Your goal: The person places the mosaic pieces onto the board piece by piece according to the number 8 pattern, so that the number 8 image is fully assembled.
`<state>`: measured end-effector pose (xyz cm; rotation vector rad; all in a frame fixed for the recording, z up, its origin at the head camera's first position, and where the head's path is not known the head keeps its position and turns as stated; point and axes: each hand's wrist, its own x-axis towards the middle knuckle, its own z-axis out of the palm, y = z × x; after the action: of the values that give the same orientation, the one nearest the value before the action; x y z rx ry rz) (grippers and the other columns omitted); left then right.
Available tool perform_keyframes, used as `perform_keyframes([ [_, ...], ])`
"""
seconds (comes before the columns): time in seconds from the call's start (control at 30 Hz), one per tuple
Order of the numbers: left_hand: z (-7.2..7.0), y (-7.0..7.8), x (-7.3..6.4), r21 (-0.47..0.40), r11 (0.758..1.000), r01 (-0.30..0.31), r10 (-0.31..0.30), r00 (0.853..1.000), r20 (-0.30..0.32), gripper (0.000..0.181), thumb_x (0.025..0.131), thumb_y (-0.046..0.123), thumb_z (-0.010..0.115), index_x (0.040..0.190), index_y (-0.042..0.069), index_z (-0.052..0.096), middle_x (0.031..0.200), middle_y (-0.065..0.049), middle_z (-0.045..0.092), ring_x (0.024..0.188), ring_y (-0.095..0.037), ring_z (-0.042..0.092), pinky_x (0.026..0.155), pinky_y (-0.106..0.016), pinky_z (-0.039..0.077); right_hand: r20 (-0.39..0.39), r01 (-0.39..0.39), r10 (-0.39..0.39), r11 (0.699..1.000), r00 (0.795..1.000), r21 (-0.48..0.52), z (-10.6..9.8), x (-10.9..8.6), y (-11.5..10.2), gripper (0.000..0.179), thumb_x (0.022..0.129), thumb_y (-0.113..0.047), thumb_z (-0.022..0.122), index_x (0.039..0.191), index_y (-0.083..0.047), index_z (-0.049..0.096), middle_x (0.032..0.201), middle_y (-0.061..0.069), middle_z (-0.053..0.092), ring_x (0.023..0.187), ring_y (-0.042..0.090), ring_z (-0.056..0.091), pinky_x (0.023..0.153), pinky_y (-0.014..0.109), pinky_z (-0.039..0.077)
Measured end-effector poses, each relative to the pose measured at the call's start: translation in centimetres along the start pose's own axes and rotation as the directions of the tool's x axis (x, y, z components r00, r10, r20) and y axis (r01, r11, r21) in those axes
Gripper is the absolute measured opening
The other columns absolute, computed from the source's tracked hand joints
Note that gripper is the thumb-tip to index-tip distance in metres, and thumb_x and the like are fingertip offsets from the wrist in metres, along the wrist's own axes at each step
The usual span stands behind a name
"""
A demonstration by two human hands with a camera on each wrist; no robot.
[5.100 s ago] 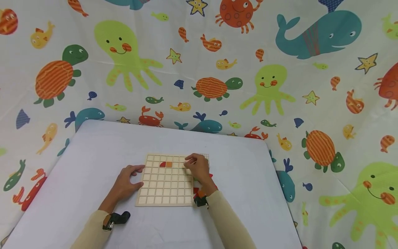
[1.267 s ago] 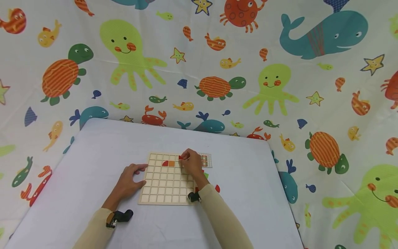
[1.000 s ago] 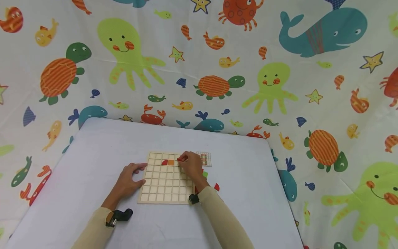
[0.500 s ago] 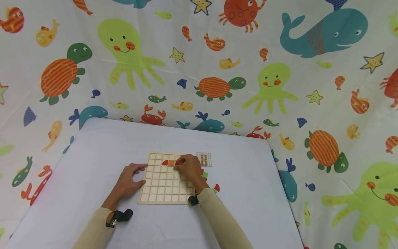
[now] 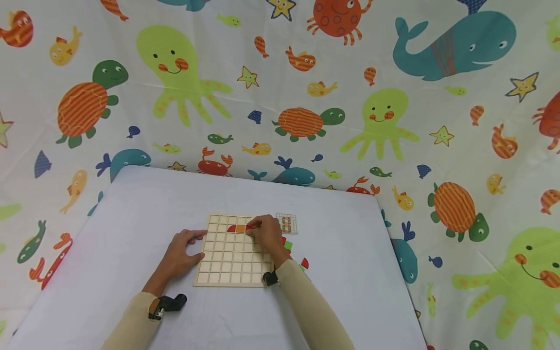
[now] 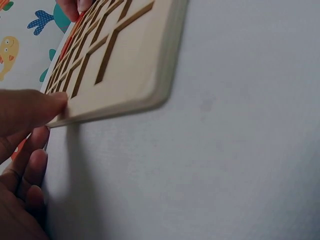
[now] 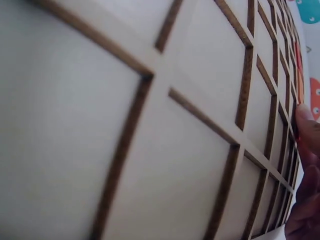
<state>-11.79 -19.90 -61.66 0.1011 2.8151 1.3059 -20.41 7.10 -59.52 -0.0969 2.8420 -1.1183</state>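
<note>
A wooden grid board (image 5: pixel 229 265) lies on the white table. In its second row from the top, a red quarter-circle tile (image 5: pixel 232 228) and an orange square tile (image 5: pixel 240 229) sit side by side. My right hand (image 5: pixel 267 233) pinches a small red tile (image 5: pixel 248 227) at the square just right of the orange one; fingers partly hide it. In the right wrist view that hand (image 7: pixel 307 145) shows at the edge. My left hand (image 5: pixel 178 253), thumb and forefinger spread, touches the board's left edge; the left wrist view shows a fingertip (image 6: pixel 59 101) against the border.
A printed pattern card (image 5: pixel 287 224) lies beyond the board's right edge. Several loose red and green tiles, among them a green one (image 5: pixel 288 246) and a red one (image 5: pixel 305 263), lie right of the board, partly behind my right forearm. A sea-animal cloth (image 5: pixel 302 87) hangs behind.
From near the board's top right, my right hand has moved left and down with the red tile, to beside the orange tile. My left hand stays at the board's edge.
</note>
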Motion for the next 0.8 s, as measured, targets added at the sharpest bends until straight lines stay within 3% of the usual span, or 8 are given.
perform_keyframes([
  [0.33, 0.1, -0.2, 0.1, 0.003, 1.000, -0.017, 0.017, 1.000, -0.005, 0.066, 0.086, 0.005, 0.080, 0.148, 0.007, 0.059, 0.130, -0.015, 0.063, 0.113, -0.028, 0.050, 0.098, -0.048, 0.041, -0.047, 0.001, 0.002, 0.997, 0.999, 0.074, -0.9, -0.6, 0.6, 0.009, 0.087, -0.024, 0.089, 0.094, -0.022, 0.085, 0.088, -0.008, 0.076, 0.087, 0.010, 0.066, 0.075, 0.029, 0.053],
  [0.5, -0.1, 0.0, 0.0, 0.005, 1.000, -0.007, 0.007, 1.000, 0.000, 0.066, 0.086, 0.005, 0.080, 0.149, 0.006, 0.059, 0.131, -0.016, 0.062, 0.114, -0.029, 0.050, 0.099, -0.050, 0.041, -0.072, 0.021, -0.010, 0.989, 0.997, 0.145, -2.6, -0.9, 1.6, 0.008, 0.091, -0.019, 0.085, 0.098, -0.016, 0.084, 0.087, -0.003, 0.074, 0.078, 0.011, 0.062, 0.068, 0.026, 0.051],
  [0.8, 0.1, -0.2, 0.2, 0.003, 1.000, 0.000, 0.000, 1.000, 0.005, 0.066, 0.086, 0.006, 0.080, 0.149, 0.008, 0.059, 0.130, -0.015, 0.062, 0.114, -0.028, 0.049, 0.099, -0.049, 0.040, -0.100, 0.008, 0.010, 0.984, 0.995, 0.179, -6.2, -2.0, 4.7, 0.011, 0.092, -0.016, 0.083, 0.103, -0.014, 0.083, 0.087, -0.001, 0.074, 0.085, 0.016, 0.061, 0.077, 0.028, 0.053],
])
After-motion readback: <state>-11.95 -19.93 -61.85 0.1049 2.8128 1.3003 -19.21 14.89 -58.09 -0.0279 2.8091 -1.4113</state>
